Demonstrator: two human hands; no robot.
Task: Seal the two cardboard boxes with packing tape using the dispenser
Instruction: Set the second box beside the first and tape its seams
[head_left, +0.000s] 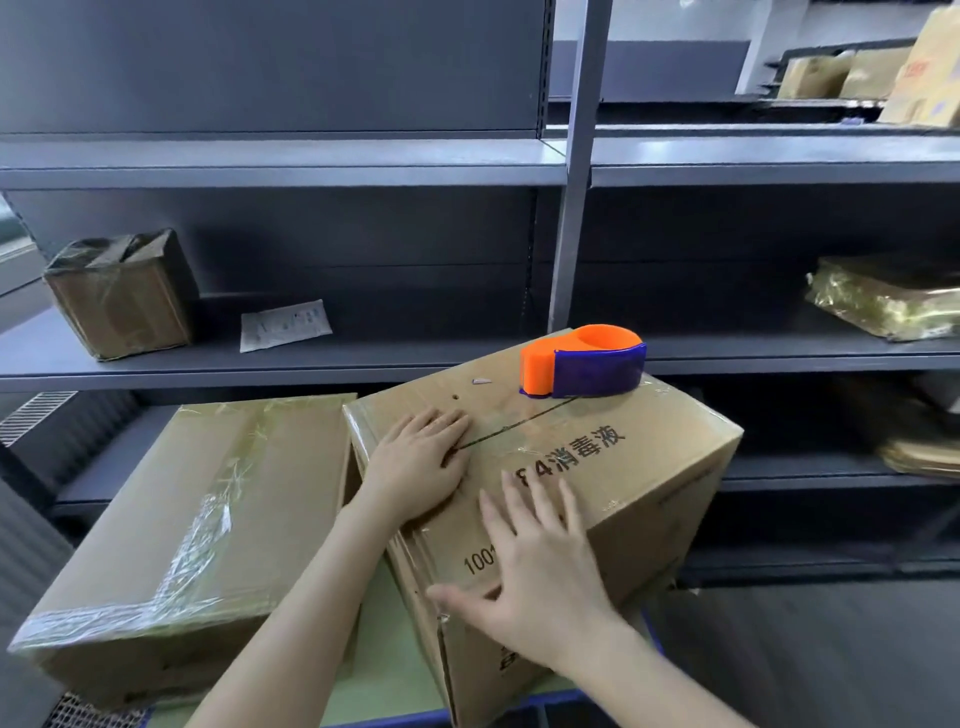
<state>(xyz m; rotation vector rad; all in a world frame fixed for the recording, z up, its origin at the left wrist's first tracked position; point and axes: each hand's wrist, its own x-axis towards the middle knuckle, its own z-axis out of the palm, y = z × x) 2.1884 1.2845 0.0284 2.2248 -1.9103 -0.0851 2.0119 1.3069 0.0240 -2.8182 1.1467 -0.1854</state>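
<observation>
Two cardboard boxes stand side by side on a green surface in front of me. The left box (208, 509) has clear tape along its top seam and edges. The right box (639, 467), printed with black characters, has its top flaps shut with a dark seam showing. My left hand (415, 462) lies flat with straight fingers on its top, by the seam's near end. My right hand (535, 577) spreads open against the box's near side. The orange and purple tape dispenser (584, 366) sits on the far corner of the right box, apart from both hands.
Grey metal shelving (291, 171) runs behind the boxes. A small taped box (119, 296) and a paper slip (284, 325) lie on the middle shelf at left. Wrapped packages (883, 296) sit on the shelves at right, and more cartons (852, 73) at the upper right.
</observation>
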